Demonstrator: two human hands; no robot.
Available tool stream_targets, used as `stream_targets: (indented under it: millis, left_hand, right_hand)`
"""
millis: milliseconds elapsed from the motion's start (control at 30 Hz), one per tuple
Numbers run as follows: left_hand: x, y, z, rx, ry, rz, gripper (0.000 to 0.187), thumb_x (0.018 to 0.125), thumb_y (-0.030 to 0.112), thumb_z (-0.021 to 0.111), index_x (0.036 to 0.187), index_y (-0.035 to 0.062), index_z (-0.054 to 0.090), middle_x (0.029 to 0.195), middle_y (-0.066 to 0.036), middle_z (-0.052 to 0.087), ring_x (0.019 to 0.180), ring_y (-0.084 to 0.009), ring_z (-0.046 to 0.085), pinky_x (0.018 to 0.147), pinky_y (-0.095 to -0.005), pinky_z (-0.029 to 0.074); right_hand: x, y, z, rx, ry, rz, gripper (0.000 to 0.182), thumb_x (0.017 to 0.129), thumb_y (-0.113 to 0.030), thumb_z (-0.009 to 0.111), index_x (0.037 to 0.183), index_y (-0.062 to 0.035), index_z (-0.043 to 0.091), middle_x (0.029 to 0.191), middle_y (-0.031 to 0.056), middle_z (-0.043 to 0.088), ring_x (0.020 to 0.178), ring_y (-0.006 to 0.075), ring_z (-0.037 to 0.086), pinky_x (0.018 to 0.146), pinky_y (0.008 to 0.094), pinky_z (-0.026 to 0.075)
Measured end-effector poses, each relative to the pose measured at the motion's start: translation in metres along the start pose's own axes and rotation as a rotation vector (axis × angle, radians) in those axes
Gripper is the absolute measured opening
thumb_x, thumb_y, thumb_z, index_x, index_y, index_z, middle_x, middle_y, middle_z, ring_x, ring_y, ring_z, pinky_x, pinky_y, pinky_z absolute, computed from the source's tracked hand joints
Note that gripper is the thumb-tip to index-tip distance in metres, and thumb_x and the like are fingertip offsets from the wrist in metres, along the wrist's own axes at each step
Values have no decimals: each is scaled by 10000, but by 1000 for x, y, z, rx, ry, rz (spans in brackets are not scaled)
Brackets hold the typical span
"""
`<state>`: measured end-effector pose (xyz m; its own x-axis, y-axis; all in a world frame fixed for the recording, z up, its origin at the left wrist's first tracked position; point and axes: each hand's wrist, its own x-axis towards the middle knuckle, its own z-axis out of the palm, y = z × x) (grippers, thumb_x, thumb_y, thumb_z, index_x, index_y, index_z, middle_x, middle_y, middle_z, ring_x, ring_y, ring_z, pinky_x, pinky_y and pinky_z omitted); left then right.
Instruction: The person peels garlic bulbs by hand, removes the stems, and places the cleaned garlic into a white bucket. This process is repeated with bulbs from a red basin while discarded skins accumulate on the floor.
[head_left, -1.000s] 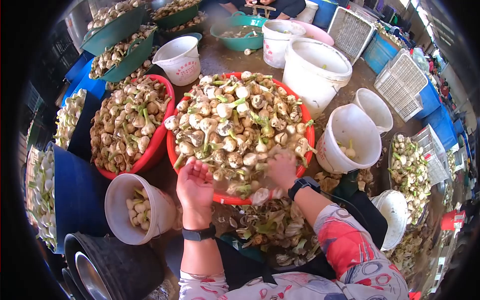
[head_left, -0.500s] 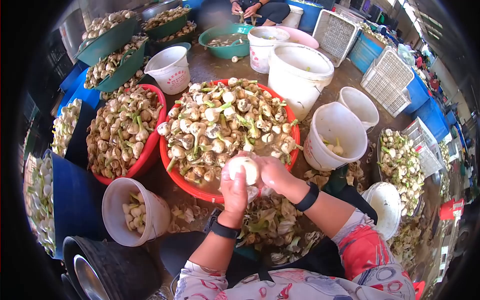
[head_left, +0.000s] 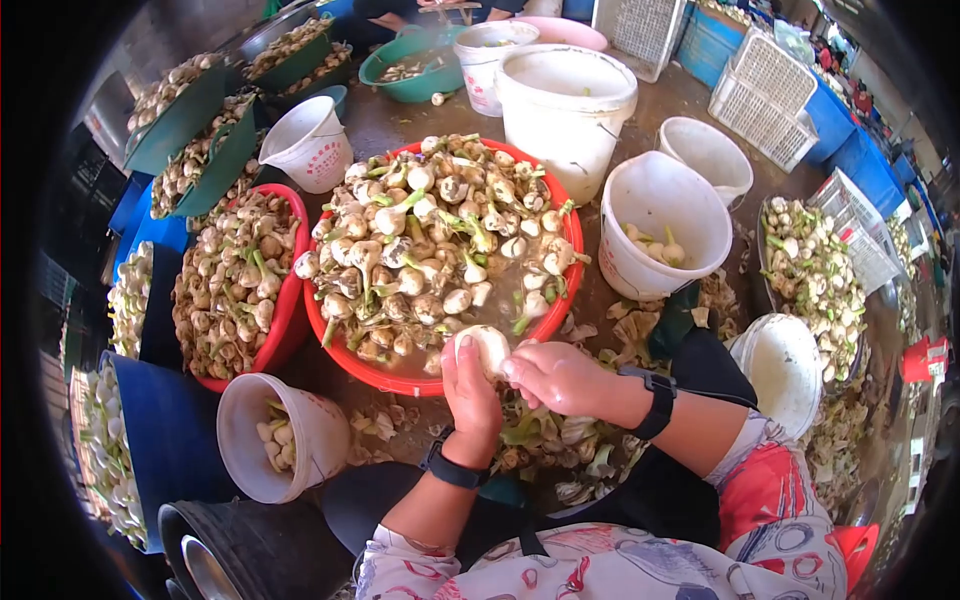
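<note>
A pale, large garlic bulb [head_left: 487,350] rests in my left hand [head_left: 470,398], whose fingers and thumb are wrapped round it. My right hand [head_left: 562,378] is closed at the bulb's right side, fingertips pinched against its edge; what they pinch is hidden. Both hands are over the near rim of a red basin [head_left: 400,383]. Muddy, unpeeled garlic bulbs [head_left: 410,280], some with green stems, are heaped in its brown water. Below my hands lies a pile of loose garlic skins and leaves [head_left: 560,440].
White buckets stand around the basin: one at the near left [head_left: 232,440] and one at the right [head_left: 667,190] hold garlic. A second red basin [head_left: 300,250] is heaped at the left. Green tubs [head_left: 415,90] and white crates [head_left: 765,85] stand farther back. Another person sits at the far side.
My right hand has moved from over the bulb to its lower right, its fingers now pinched. My left hand still holds the bulb. The view has shifted slightly.
</note>
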<state>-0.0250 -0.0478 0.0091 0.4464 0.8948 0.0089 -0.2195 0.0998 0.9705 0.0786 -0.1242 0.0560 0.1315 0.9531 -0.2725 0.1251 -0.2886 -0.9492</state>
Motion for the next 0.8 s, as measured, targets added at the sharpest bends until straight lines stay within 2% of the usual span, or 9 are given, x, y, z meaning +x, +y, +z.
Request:
stream_targets:
  millis: [67,233,300,333,400,500,600,700,800]
  left_hand:
    - [-2,2,2,137,67,-25,275,892,170,325,962,-30,500,930,-154,517,811,-218,512,730,-310,422]
    - [2,3,8,158,-1,5,268,886,191,357,1002,-18,478,909,-101,512,807,-162,488,727,-277,408]
    - [2,0,11,155,-26,6,268,884,205,370,1019,-9,459,885,-70,512,797,-133,470,716,-257,397]
    - [0,-2,11,177,-25,65,276,883,208,371,1023,-13,459,891,-72,512,802,-135,472,721,-257,398]
    - [1,-4,7,218,-43,122,283,882,210,372,1027,-17,459,896,-74,512,807,-138,474,725,-258,399]
    - [6,-7,0,310,40,172,319,873,232,382,1053,-20,462,897,-80,518,815,-146,486,750,-262,399]
    - [6,1,-2,204,-25,60,311,869,225,392,1046,-18,468,897,-79,520,825,-144,486,754,-263,397]
    - [4,6,-1,109,-50,-32,290,865,215,400,1028,-12,479,897,-76,519,813,-141,485,743,-259,399]
    - [4,14,1,184,-102,-4,273,857,204,418,1011,-11,485,888,-71,519,799,-133,482,725,-256,402]
  right_hand:
    - [1,3,1,-47,22,-24,330,881,-243,362,704,0,497,583,70,526,470,163,517,487,303,423]
    - [7,17,-16,-42,-104,-43,289,876,-209,374,689,-3,455,594,87,519,507,185,522,499,310,405]
    - [9,31,-16,-507,-30,-416,263,862,-187,386,687,-3,453,626,109,527,538,213,530,492,324,401]
    - [11,38,-15,-490,-11,-414,263,862,-187,386,687,-3,453,626,109,527,538,213,530,492,324,401]
    - [15,45,-12,-679,108,-668,246,851,-179,400,698,3,466,645,138,524,580,275,517,511,351,395]
    - [11,34,-1,-393,262,-603,178,791,-140,462,685,3,458,600,158,470,563,334,497,505,415,382]
    - [13,35,-7,-288,174,-500,198,820,-157,436,708,3,462,614,157,479,583,330,506,523,404,391]
    - [15,44,-4,-343,200,-527,231,842,-170,412,704,7,462,624,145,483,588,322,514,539,389,400]
    - [12,44,-10,-350,155,-624,227,826,-167,429,684,7,459,612,139,487,573,315,514,522,390,396]
